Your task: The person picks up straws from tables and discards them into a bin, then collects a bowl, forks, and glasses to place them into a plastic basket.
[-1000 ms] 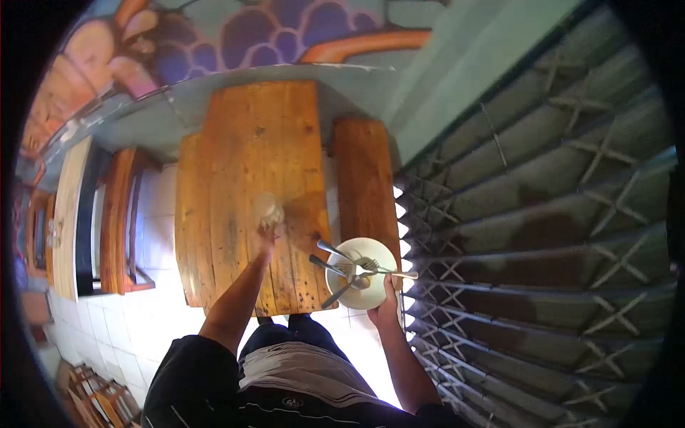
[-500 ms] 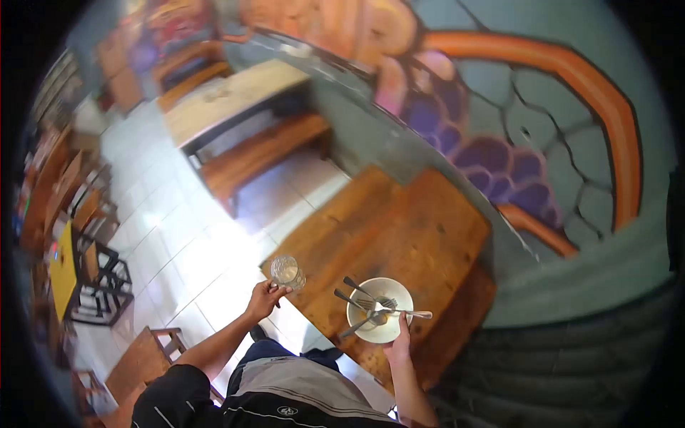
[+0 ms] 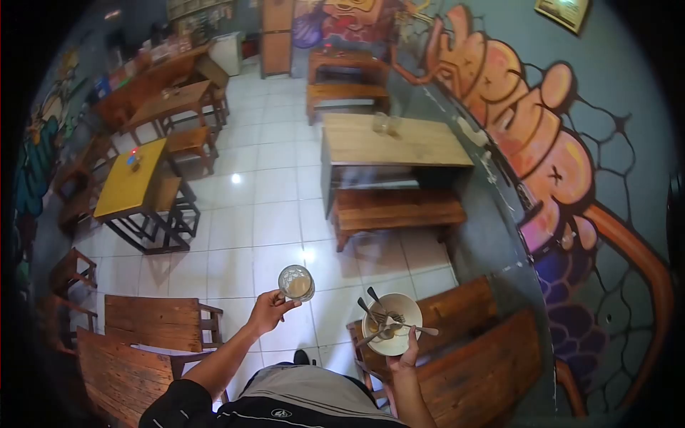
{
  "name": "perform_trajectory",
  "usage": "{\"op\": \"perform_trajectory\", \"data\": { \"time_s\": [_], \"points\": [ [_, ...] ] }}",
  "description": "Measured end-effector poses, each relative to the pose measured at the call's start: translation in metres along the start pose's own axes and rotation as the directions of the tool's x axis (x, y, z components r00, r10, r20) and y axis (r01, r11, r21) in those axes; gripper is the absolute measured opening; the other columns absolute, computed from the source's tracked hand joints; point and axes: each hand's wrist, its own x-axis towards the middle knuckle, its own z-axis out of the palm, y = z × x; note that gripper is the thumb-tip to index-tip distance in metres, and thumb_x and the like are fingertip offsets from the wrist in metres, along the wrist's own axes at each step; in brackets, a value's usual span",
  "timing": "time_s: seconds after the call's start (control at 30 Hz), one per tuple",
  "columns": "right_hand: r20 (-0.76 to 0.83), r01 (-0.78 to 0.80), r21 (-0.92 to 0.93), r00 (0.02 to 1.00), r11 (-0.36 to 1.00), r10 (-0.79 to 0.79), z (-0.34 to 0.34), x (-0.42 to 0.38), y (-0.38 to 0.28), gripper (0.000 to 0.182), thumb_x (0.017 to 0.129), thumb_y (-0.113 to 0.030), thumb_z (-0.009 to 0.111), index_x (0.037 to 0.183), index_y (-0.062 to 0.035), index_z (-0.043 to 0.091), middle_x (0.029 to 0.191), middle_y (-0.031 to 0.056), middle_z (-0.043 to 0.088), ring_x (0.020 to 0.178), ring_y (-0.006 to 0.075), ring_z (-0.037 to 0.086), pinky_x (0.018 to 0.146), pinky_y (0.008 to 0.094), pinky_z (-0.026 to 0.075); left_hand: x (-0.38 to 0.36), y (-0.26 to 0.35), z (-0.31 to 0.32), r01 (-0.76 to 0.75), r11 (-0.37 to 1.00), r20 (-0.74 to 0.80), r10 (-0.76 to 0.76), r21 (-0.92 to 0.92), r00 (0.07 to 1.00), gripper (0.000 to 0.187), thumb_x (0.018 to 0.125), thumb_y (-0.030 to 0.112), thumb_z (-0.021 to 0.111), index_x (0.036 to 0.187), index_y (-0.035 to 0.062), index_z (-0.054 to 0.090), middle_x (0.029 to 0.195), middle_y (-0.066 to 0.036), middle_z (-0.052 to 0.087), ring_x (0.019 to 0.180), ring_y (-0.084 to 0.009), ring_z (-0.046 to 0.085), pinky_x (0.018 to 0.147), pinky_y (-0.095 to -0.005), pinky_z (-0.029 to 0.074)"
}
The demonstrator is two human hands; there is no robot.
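Note:
My left hand (image 3: 272,312) grips a glass mug (image 3: 296,283) at its side, held out over the tiled floor. A little pale brown liquid shows in the bottom of the glass. My right hand (image 3: 406,354) holds a white bowl (image 3: 392,347) by its near rim, with the thumb up over the edge. Several forks and spoons (image 3: 385,321) lie crossed in the bowl, their handles sticking out past the rim. The fingers under the bowl are hidden.
A wooden bench and table (image 3: 464,364) stand close on my right. Ahead is a light wooden table (image 3: 392,143) bearing glasses (image 3: 385,123), with a bench (image 3: 399,212) before it. A yellow table (image 3: 132,182) and wooden seats (image 3: 153,321) are on the left. White tiles (image 3: 250,214) run between.
My view has swung left and up, from the wooden table toward the aisle. The glass and the bowl stay in my hands, the glass now over the floor.

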Motion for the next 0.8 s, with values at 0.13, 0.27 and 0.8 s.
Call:
{"op": "perform_trajectory", "data": {
  "time_s": [0.13, 0.27, 0.8],
  "points": [
    [0.079, -0.108, -0.028, 0.991, 0.994, 0.11, 0.051, 0.05, 0.012, 0.052, 0.095, -0.038, 0.05, 0.133, -0.0036, 0.043, 0.126, 0.014, 0.055, 0.114, 0.0296, 0.055, 0.098, 0.0436, 0.046, 0.038, 0.01, -0.034, -0.001, 0.996, -0.082, -0.007, -0.089, 0.997, 0.027, 0.082, 0.022, 0.075, 0.072, 0.0064, 0.056, 0.055, 0.007, 0.036, 0.049, -0.0036, 0.04, 0.043, -0.0222, 0.041],
    [0.093, -0.146, -0.109, 0.983, 0.983, 0.157, 0.091, 0.105, 0.025, 0.051, 0.095, -0.037, 0.05, 0.133, -0.0037, 0.042, 0.127, 0.014, 0.054, 0.114, 0.029, 0.055, 0.098, 0.0432, 0.046, 0.082, 0.021, -0.054, -0.037, 0.988, -0.137, 0.017, -0.149, 0.99, 0.023, 0.081, 0.021, 0.075, 0.08, 0.0038, 0.061, 0.056, 0.008, 0.036, 0.049, -0.0036, 0.04, 0.043, -0.0219, 0.041],
    [0.21, -0.389, -0.463, 0.825, 0.797, 0.524, 0.282, 0.389, 0.045, 0.042, 0.093, -0.022, 0.059, 0.129, -0.0064, 0.045, 0.117, 0.0094, 0.058, 0.106, 0.0229, 0.059, 0.088, 0.0369, 0.051, 0.24, 0.075, -0.155, -0.051, 0.983, -0.537, -0.053, -0.178, 0.842, 0.029, 0.08, 0.013, 0.076, 0.069, 0.0053, 0.05, 0.058, 0.007, 0.035, 0.049, -0.0031, 0.042, 0.041, -0.0225, 0.043]
  ]
}}
